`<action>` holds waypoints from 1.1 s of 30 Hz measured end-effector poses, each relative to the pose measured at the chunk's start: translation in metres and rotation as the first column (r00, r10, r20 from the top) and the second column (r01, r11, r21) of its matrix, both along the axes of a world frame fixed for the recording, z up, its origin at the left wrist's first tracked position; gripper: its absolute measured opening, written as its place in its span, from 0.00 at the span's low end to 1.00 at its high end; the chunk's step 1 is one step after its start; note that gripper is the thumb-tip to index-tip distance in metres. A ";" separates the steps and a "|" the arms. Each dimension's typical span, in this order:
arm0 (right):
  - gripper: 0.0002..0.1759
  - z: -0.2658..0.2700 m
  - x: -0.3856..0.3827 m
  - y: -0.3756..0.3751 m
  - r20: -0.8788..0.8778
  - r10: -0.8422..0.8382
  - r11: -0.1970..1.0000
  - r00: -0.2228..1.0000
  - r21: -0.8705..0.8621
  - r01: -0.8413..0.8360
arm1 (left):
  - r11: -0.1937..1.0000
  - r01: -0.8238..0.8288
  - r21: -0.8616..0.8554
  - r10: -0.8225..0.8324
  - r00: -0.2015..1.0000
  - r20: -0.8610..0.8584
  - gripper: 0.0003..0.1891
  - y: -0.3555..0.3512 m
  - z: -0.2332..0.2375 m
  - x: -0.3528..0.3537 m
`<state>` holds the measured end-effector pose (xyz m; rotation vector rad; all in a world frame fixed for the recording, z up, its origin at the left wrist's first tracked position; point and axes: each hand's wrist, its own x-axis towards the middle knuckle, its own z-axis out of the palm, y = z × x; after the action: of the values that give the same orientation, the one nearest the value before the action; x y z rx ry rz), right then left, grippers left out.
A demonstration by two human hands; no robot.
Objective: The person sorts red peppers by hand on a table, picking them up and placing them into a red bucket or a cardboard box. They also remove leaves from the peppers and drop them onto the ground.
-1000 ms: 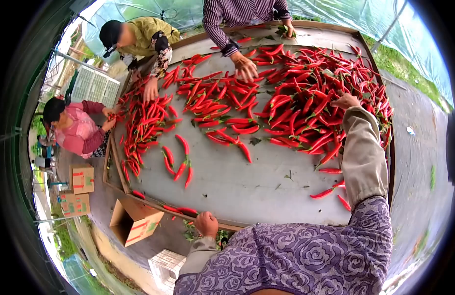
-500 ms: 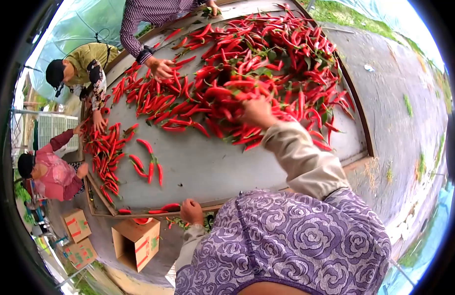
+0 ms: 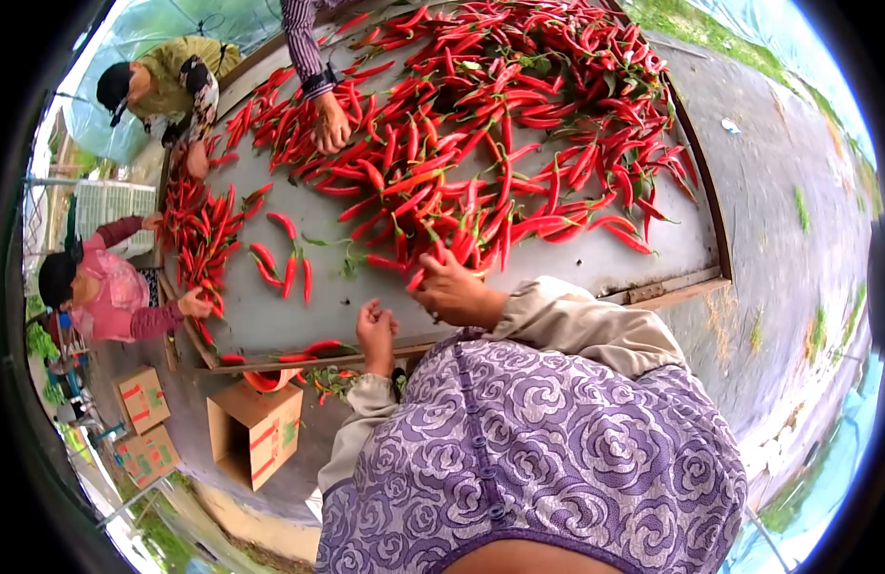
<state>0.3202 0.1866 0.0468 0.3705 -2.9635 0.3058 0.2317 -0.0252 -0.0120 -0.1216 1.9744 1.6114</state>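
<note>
A large heap of red chili peppers [image 3: 519,105] with green stems covers much of a grey table [image 3: 366,316] with a wooden rim. My right hand [image 3: 454,287] is at the heap's near edge, its fingers bent round a red pepper, others touching it. Near the table's front rim, my left hand [image 3: 376,330] is raised with its fingers curled and partly apart, and nothing shows in it. A few loose peppers [image 3: 289,273] lie left of it, and some more [image 3: 323,347] along the front rim.
Co-workers' hands reach in: one [image 3: 332,122] over the heap, one [image 3: 197,158] and another [image 3: 196,303] by the left pile of peppers [image 3: 198,230]. An open cardboard box [image 3: 261,430], an orange-red container [image 3: 270,379] and two more boxes [image 3: 144,397] stand below the table.
My right hand has drawn back toward me, and peppers have shifted to the heap's near edge. My left hand has risen off the rim. The co-workers' hands have moved.
</note>
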 end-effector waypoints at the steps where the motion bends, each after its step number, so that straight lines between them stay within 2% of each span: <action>1: 0.17 0.009 0.010 0.007 0.025 0.028 1.000 0.999 0.004 -0.028 | 1.000 -0.017 -0.002 0.017 1.000 0.004 0.16 -0.003 -0.003 0.000; 3: 0.17 0.016 0.034 0.019 -0.057 -0.013 0.998 0.998 -0.062 0.010 | 0.993 0.066 -0.099 -0.075 0.993 -0.090 0.17 -0.012 -0.017 -0.006; 4: 0.16 0.009 0.048 0.026 0.046 -0.055 0.979 0.997 -0.196 0.063 | 0.981 0.106 -0.162 -0.135 0.974 -0.182 0.17 -0.017 -0.028 -0.010; 5: 0.15 0.003 0.060 0.033 0.158 -0.081 0.939 0.984 -0.320 0.129 | 0.982 0.090 -0.166 -0.119 0.977 -0.177 0.17 -0.019 -0.036 -0.017; 7: 0.15 0.026 0.079 0.042 0.218 -0.183 0.883 0.959 -0.392 0.258 | 0.942 0.154 -0.298 -0.271 0.874 -0.404 0.19 -0.018 -0.048 -0.034; 8: 0.19 0.032 0.084 0.052 0.218 -0.110 0.899 0.970 -0.395 0.191 | 0.943 0.137 -0.304 -0.256 0.880 -0.400 0.19 -0.013 -0.045 -0.042; 9: 0.21 0.029 0.086 0.055 0.143 -0.057 0.859 0.988 -0.497 0.122 | 0.923 0.087 -0.375 -0.277 0.827 -0.489 0.20 -0.005 -0.038 -0.052; 10: 0.22 0.033 0.089 0.056 0.153 -0.081 0.862 0.985 -0.484 0.146 | 0.897 0.032 -0.440 -0.307 0.762 -0.570 0.21 0.001 -0.033 -0.062; 11: 0.22 0.038 0.091 0.056 0.162 -0.108 0.865 0.981 -0.471 0.173 | 0.895 0.019 -0.446 -0.301 0.765 -0.570 0.21 0.007 -0.034 -0.073; 12: 0.22 0.036 0.095 0.056 0.160 -0.096 0.864 0.982 -0.477 0.163 | 0.845 -0.119 -0.522 -0.325 0.661 -0.677 0.24 0.012 -0.036 -0.084; 13: 0.23 0.034 0.098 0.056 0.174 -0.146 0.902 0.974 -0.381 0.203 | 0.782 -0.261 -0.566 -0.367 0.540 -0.757 0.26 0.016 -0.037 -0.093; 14: 0.24 0.034 0.100 0.055 0.181 -0.198 0.929 0.963 -0.277 0.244 | 0.779 -0.266 -0.568 -0.367 0.541 -0.757 0.26 0.021 -0.033 -0.099; 15: 0.24 0.039 0.098 0.056 0.181 -0.194 0.930 0.964 -0.279 0.239 | 0.784 -0.218 -0.581 -0.375 0.579 -0.724 0.28 0.026 -0.025 -0.104; 17: 0.26 0.061 0.096 0.060 0.318 -0.122 0.901 0.940 -0.362 0.240 | 0.787 -0.173 -0.592 -0.383 0.615 -0.689 0.30 0.031 -0.023 -0.111; 18: 0.26 0.082 0.091 0.062 0.315 -0.119 0.901 0.942 -0.364 0.236 | 0.741 -0.030 -0.670 -0.465 0.696 -0.546 0.31 0.029 -0.029 -0.116; 19: 0.26 0.107 0.083 0.064 0.486 -0.066 0.868 0.872 -0.404 0.290 | 0.683 0.121 -0.720 -0.539 0.748 -0.386 0.31 0.029 -0.032 -0.121; 20: 0.27 0.119 0.078 0.066 0.637 0.002 0.832 0.771 -0.430 0.352 | 0.556 0.158 -0.816 -0.595 0.762 -0.257 0.22 0.031 -0.032 -0.124; 21: 0.27 0.115 0.076 0.068 0.635 0.004 0.831 0.772 -0.432 0.351 | 0.554 0.157 -0.818 -0.595 0.761 -0.257 0.22 0.029 -0.033 -0.124; 23: 0.26 0.098 0.073 0.072 0.278 -0.042 0.802 0.960 -0.563 0.198 | 0.815 0.071 -0.574 -0.351 0.849 -0.394 0.12 0.022 -0.033 -0.120; 24: 0.25 0.094 0.067 0.073 0.240 -0.097 0.771 0.966 -0.595 0.226 | 0.895 0.024 -0.445 -0.261 0.838 -0.480 0.08 0.027 -0.015 -0.112; 25: 0.25 0.089 0.062 0.075 0.241 -0.097 0.767 0.966 -0.600 0.227 | 0.892 0.025 -0.451 -0.265 0.838 -0.478 0.08 0.030 0.005 -0.103; 27: 0.25 0.078 0.052 0.075 0.238 -0.214 0.719 0.947 -0.618 0.318 | 0.986 0.006 -0.169 -0.065 0.936 -0.346 0.06 0.033 0.044 -0.087; 28: 0.25 0.074 0.045 0.072 0.237 -0.234 0.679 0.943 -0.655 0.333 | 0.985 0.010 -0.174 -0.070 0.936 -0.344 0.06 0.035 0.062 -0.077; 29: 0.25 0.067 0.036 0.069 0.240 -0.234 0.675 0.942 -0.657 0.335 | 0.996 0.036 -0.081 -0.063 0.927 -0.370 0.05 0.036 0.080 -0.068; 30: 0.25 0.059 0.027 0.066 0.201 -0.213 0.645 0.956 -0.707 0.292 | 0.998 0.062 0.011 -0.052 0.917 -0.395 0.04 0.037 0.096 -0.059; 31: 0.25 0.056 0.018 0.061 0.160 -0.193 0.611 0.968 -0.752 0.246 | 0.998 0.061 0.006 -0.054 0.917 -0.395 0.04 0.038 0.113 -0.050; 33: 0.26 0.058 0.000 0.044 0.096 -0.219 0.613 0.971 -0.760 0.214 | 0.980 0.079 0.182 -0.017 0.946 -0.323 0.03 0.043 0.140 -0.034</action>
<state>0.3203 0.2310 0.1052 -0.1086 -2.4876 1.4492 0.1979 0.0174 0.1279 0.2798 2.0197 1.8745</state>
